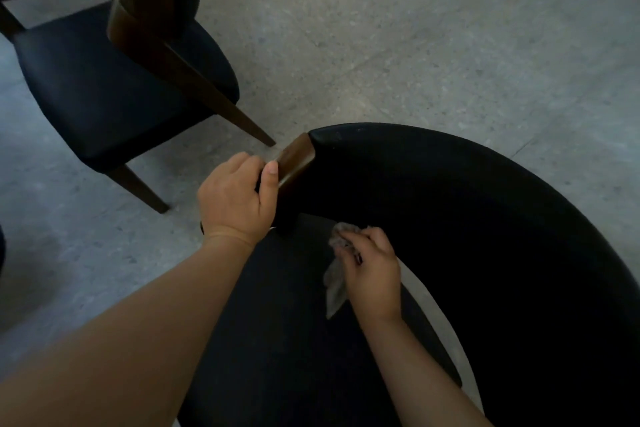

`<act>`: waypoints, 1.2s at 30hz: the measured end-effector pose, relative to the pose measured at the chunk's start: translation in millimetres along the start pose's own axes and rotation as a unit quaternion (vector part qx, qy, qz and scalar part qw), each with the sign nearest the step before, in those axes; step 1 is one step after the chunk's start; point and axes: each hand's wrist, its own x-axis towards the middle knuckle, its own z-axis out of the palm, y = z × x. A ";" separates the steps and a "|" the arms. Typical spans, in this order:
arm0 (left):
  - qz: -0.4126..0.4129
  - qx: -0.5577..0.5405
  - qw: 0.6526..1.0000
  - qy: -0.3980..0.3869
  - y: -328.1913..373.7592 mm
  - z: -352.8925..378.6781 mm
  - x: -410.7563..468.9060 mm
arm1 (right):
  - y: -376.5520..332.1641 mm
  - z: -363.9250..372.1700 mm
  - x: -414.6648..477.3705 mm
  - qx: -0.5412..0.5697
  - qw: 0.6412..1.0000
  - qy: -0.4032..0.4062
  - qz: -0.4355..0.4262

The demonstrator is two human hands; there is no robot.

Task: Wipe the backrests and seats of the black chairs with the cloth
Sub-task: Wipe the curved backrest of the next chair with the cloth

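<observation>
A: In the head view, where is the cloth (pixel 335 274)?
B: Bunched in the right hand (pixel 372 274), whose fingers grip it just above the seat (pixel 277 322), near the backrest (pixel 467 218). It looks soft, light and limp, with a tail hanging loose.
A: And the left hand (pixel 235 204)?
B: Its fingers clasp the backrest's wooden end (pixel 296 166), probably to steady it. Open floor (pixel 415 28) lies beyond, and another chair (pixel 104 80) stands near on the left.

Cloth (pixel 335 274) in right hand (pixel 372 274)

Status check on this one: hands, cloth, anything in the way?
Left hand grips near chair's backrest at its wooden end. Right hand holds cloth low beside it. Second chair stands apart, nothing blocking.
</observation>
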 end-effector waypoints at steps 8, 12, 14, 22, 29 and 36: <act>0.001 -0.007 1.000 -0.001 0.2 -0.5 0.1 | -64.3 -92.6 37.0 0.076 0.958 0.249 -0.119; 0.001 -0.010 1.000 0.001 0.0 -0.4 -0.2 | -79.2 -94.4 80.9 0.056 0.959 0.269 -0.076; 0.002 -0.015 1.000 0.000 0.2 -0.7 -0.5 | -81.0 -85.6 87.6 0.007 0.958 0.277 -0.077; 0.006 -0.014 1.000 0.004 0.0 -1.0 -0.3 | -58.1 -74.7 45.3 0.023 0.980 0.145 -0.132; 0.008 -0.009 1.000 0.010 -0.7 0.6 0.0 | -77.0 -96.0 44.3 0.094 0.969 0.188 -0.129; 0.014 -0.012 1.000 0.019 -0.1 0.0 -0.7 | -91.5 -78.7 91.2 -0.092 0.960 0.249 -0.091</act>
